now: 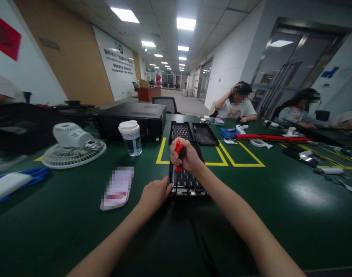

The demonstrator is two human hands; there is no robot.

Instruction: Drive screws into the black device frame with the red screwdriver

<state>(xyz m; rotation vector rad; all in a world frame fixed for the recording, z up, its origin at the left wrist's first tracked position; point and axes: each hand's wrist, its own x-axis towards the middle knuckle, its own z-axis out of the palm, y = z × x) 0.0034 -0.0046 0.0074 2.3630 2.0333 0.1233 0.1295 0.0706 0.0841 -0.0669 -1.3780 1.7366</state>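
The right hand is closed in a fist round a red-handled screwdriver, held upright with its tip down on a black keyboard chassis; the chassis lies flat on the green table, directly in front of the person, partly over the yellow floor-tape outline. The left hand rests with curled fingers against the chassis's left front edge, steadying it; it grips nothing else. Just left of it lies a phone; farther back stand a lidded cup and a white desk fan; two black trays sit beyond the chassis; other people sit at the far side.
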